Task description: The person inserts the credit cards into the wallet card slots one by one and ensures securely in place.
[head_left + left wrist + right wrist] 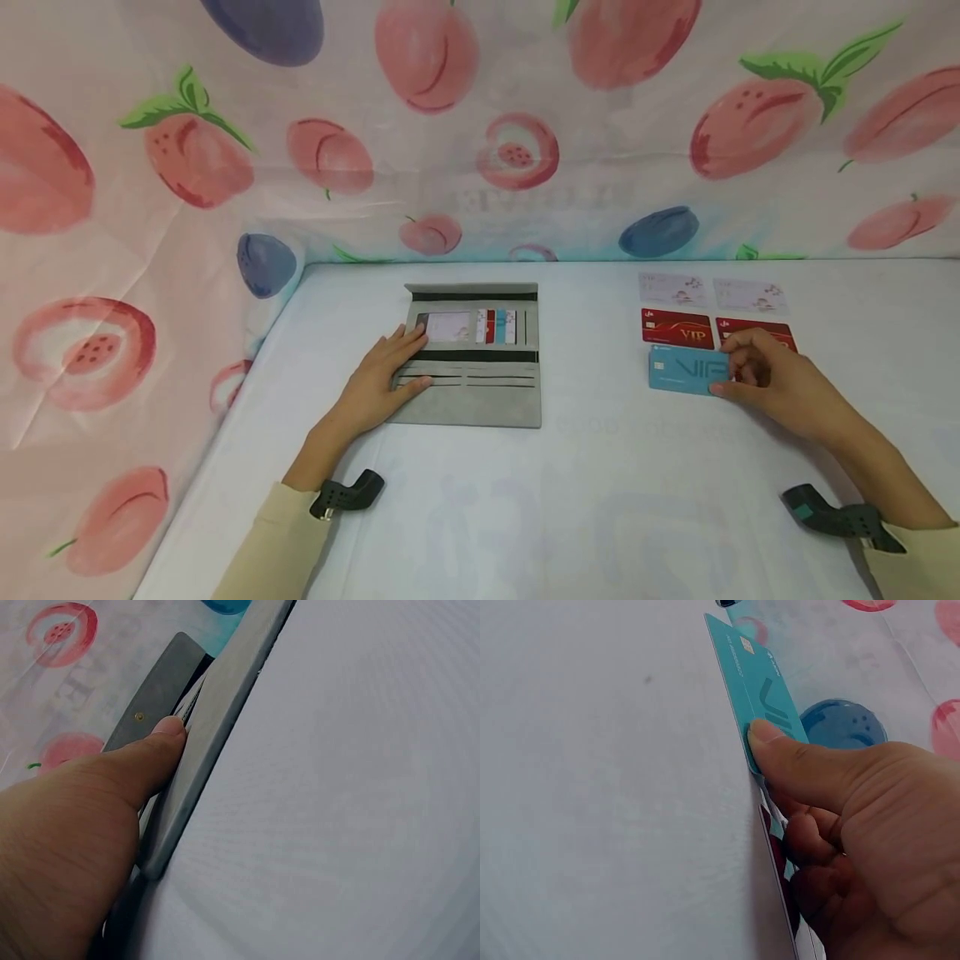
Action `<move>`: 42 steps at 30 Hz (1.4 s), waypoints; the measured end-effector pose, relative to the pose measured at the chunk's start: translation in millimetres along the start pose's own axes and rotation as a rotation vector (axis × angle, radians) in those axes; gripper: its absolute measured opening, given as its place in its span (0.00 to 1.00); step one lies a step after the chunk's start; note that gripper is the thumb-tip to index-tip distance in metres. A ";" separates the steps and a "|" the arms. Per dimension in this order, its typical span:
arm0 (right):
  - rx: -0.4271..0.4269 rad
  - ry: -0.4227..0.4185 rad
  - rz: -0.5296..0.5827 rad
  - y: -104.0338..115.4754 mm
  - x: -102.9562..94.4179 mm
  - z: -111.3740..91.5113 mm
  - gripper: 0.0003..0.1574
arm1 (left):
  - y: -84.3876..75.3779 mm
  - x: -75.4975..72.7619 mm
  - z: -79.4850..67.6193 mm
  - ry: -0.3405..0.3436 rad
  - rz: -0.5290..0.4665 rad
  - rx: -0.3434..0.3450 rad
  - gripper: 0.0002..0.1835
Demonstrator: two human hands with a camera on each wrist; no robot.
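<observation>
A grey wallet (pixel 480 406) lies unfolded on the white table. Its upper part carries a pale card in a window (pixel 447 327) and a few narrow coloured strips beside it; slots run across below. My left hand (pixel 382 379) rests on the wallet's left side, fingers and thumb spread. In the left wrist view the thumb (pixel 161 746) presses near the wallet's edge (pixel 225 712). At the right, my right hand (pixel 783 387) pinches a blue VIP card (pixel 682 369) by its right end, between thumb (pixel 802 761) and fingers. The blue card (pixel 757 682) looks tilted in the right wrist view.
Behind the blue card lie two red VIP cards, the left one (pixel 677 329) and the right one (pixel 772 331), partly covered by my hand. Farther back are two pale pink cards (pixel 672 290). A fruit-patterned cloth (pixel 525 208) hangs along the table's back and left.
</observation>
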State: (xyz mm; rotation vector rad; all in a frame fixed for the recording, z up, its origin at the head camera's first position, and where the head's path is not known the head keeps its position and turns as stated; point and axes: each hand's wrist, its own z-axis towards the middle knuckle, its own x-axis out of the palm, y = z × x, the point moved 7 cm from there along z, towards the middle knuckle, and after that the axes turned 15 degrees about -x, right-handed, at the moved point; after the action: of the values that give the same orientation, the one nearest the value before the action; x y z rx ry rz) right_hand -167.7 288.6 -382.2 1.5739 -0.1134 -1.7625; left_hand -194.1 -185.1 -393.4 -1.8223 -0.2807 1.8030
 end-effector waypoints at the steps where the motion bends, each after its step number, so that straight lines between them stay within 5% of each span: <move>1: -0.007 -0.009 -0.009 1.1 -1.0 0.1 0.31 | 0.2 0.3 0.0 0.000 -0.001 -0.001 0.36; 5: -0.019 -0.044 -0.013 4.7 -4.4 0.2 0.27 | 0.8 0.7 0.0 0.001 -0.004 -0.008 0.36; 12: 0.027 -0.073 0.163 7.7 -5.1 -0.6 0.32 | -0.6 0.0 -0.6 0.005 -0.002 -0.012 0.36; 21: 0.064 -0.125 0.190 20.9 -8.5 6.3 0.30 | -1.1 -0.6 -1.1 0.007 -0.009 -0.013 0.36; 34: 0.056 -0.243 0.327 46.8 -6.8 38.5 0.24 | -2.3 -0.3 -1.2 0.005 -0.005 -0.016 0.36; 42: 0.038 -0.246 0.380 62.2 10.1 62.1 0.25 | -2.6 -1.2 -1.1 0.007 0.000 -0.019 0.35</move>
State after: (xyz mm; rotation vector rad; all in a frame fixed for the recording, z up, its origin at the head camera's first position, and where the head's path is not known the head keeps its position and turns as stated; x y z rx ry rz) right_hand -193.0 213.5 -342.9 1.2551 -0.5323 -1.6457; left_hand -192.5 -183.9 -391.1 -1.8409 -0.2963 1.7998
